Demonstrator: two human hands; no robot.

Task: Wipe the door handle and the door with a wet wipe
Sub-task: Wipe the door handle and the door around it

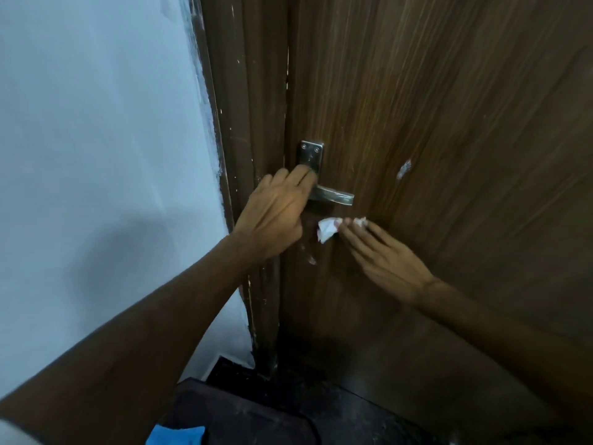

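A brown wooden door (433,123) fills the right of the view. Its metal lever handle (335,195) sticks out to the right from a steel plate (310,154). My left hand (276,213) rests on the inner end of the handle, fingers curled over it near the plate. Just below the handle, my right hand (382,255) presses a crumpled white wet wipe (327,229) flat against the door with its fingertips.
The brown door frame (253,123) runs down left of the door, flecked with white paint. A pale blue-white wall (96,139) lies further left. White paint marks (403,170) dot the door. The dark floor (288,412) is below.
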